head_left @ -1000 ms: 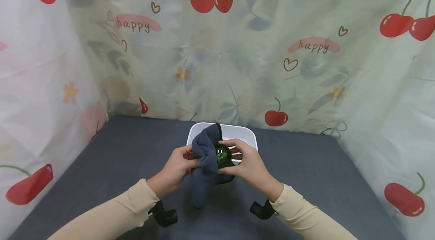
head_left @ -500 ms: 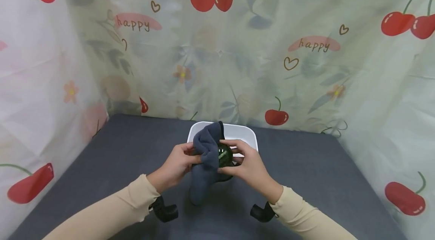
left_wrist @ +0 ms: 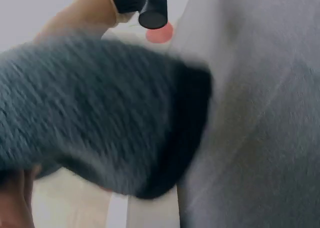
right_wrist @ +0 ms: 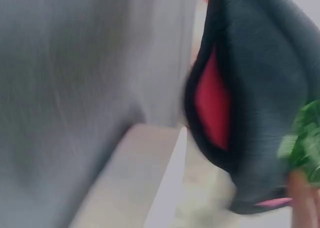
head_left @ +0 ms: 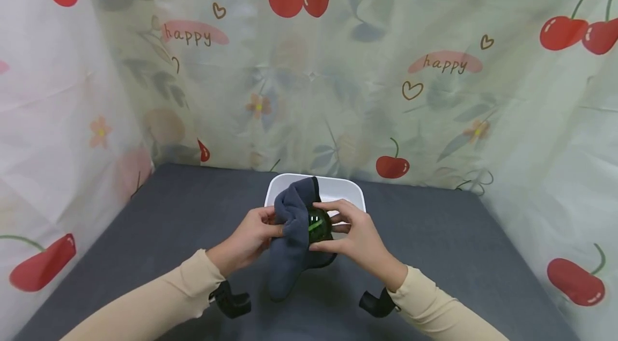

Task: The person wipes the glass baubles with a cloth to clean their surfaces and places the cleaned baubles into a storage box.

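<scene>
My left hand (head_left: 247, 239) pinches a dark grey-blue cloth (head_left: 292, 234) with black edging, pressed against the left side of a round, shiny, dark green glass-like object (head_left: 319, 225). From the right, the thumb and fingers of my right hand (head_left: 356, 232) curl round that object. Part of the green thing is hidden inside the cloth. The cloth's lower end hangs above the table. In the left wrist view the fuzzy cloth (left_wrist: 95, 108) covers most of the hand. The right wrist view catches the cloth's pink-red underside (right_wrist: 212, 103) and the patterned green surface (right_wrist: 309, 143).
A white rectangular tray (head_left: 356, 188) stands on the dark grey table (head_left: 425, 255) just behind the hands. Printed curtains (head_left: 314, 89) enclose the table at the back and both sides. Black wrist mounts (head_left: 233, 302) stick out below each sleeve.
The green object has turned a little in the right hand's fingers, its bright streak shifting. Both hands and the cloth stay in nearly the same place, dipping slightly since half a second ago.
</scene>
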`<state>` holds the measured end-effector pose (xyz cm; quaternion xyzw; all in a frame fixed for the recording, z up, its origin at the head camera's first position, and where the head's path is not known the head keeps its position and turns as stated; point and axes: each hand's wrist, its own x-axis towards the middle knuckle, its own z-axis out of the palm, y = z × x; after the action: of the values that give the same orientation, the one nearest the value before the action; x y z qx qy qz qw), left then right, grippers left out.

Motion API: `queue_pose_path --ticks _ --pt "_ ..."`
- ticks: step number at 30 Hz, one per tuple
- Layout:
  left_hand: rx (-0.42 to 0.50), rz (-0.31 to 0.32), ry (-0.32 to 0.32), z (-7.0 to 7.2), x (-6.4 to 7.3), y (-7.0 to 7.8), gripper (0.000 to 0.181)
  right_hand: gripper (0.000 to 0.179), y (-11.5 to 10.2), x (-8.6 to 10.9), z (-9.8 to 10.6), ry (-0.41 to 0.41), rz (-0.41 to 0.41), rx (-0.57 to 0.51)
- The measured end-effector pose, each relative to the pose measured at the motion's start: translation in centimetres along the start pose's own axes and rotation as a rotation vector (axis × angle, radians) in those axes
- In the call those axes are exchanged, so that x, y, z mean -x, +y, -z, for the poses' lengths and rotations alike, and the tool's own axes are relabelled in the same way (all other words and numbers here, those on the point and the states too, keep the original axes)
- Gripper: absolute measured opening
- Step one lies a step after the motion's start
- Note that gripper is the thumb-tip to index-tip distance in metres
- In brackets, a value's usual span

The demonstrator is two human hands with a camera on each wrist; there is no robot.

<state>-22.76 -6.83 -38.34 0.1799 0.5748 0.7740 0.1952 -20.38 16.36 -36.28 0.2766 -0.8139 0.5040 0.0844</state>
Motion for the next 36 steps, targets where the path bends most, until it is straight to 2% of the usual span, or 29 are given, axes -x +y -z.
queue_pose_path --ticks 2,3,5,8,9,10,12,13,15,17,18,20,23,25,26,28,31,32,33,34,36 --pt "0.041 -0.006 -0.031 0.0 0.1 0.0 0.026 0.071 -0.2 0.1 0.1 -0.009 -0.071 -0.133" --pt "0.048 -0.006 -0.044 0.0 0.1 -0.1 0.027 0.071 -0.4 0.2 0.2 -0.012 -0.075 -0.127" --pt "0.030 -0.006 -0.063 -0.1 0.1 -0.1 0.032 0.071 -0.8 0.2 0.1 -0.016 -0.021 -0.002" --pt "-0.030 0.004 -0.051 -0.3 0.1 0.0 0.053 0.071 -1.5 0.4 0.0 0.011 0.137 0.323" --pt "-0.045 0.009 -0.045 -0.3 0.1 0.0 0.058 0.070 -1.6 0.4 0.0 0.021 0.177 0.394" --pt "-0.054 0.007 -0.043 -0.3 0.1 -0.1 0.060 0.069 -1.7 0.4 0.0 0.025 0.198 0.420" --pt "-0.038 0.006 -0.034 -0.3 0.2 -0.2 0.049 0.069 -1.7 0.5 0.2 0.015 0.185 0.365" --pt "-0.017 0.003 -0.034 -0.2 0.2 -0.2 0.040 0.069 -1.6 0.5 0.3 0.009 0.151 0.291" --pt "0.040 0.007 -0.050 -0.2 0.2 -0.3 0.028 0.069 -1.3 0.5 0.6 -0.009 0.052 0.068" --pt "0.087 0.006 -0.065 -0.3 0.2 -0.3 0.027 0.071 -1.2 0.4 0.7 -0.007 -0.025 -0.107" --pt "0.100 0.002 -0.066 -0.4 0.2 -0.3 0.028 0.071 -1.1 0.4 0.7 -0.004 -0.042 -0.147" --pt "0.100 -0.009 -0.066 -0.8 0.2 -0.1 0.033 0.071 -1.2 0.3 0.6 0.015 -0.017 -0.099" --pt "0.028 -0.030 -0.008 -1.4 0.2 0.3 0.050 0.070 -1.3 0.1 0.5 0.057 0.107 0.173" --pt "-0.024 -0.036 0.031 -1.5 0.2 0.6 0.056 0.069 -1.4 0.0 0.4 0.080 0.164 0.296" --pt "-0.037 -0.034 0.051 -1.5 0.2 0.6 0.055 0.069 -1.3 0.0 0.4 0.078 0.171 0.299" --pt "-0.034 -0.032 0.073 -1.4 0.3 0.6 0.044 0.069 -1.1 0.0 0.5 0.048 0.122 0.190" --pt "0.040 -0.021 0.056 -1.1 0.3 0.5 0.028 0.069 -0.5 0.0 0.6 0.012 -0.016 -0.145" --pt "0.062 -0.018 0.047 -1.1 0.3 0.4 0.027 0.070 -0.5 0.0 0.6 0.008 -0.050 -0.213" --pt "0.075 -0.014 0.037 -1.0 0.3 0.4 0.027 0.071 -0.5 0.0 0.6 0.007 -0.068 -0.235" --pt "0.072 -0.010 0.029 -1.0 0.3 0.5 0.029 0.071 -0.6 -0.1 0.5 0.010 -0.063 -0.206" --pt "0.024 -0.008 0.021 -1.1 0.2 0.6 0.036 0.070 -0.8 -0.3 0.3 0.018 0.014 -0.029"
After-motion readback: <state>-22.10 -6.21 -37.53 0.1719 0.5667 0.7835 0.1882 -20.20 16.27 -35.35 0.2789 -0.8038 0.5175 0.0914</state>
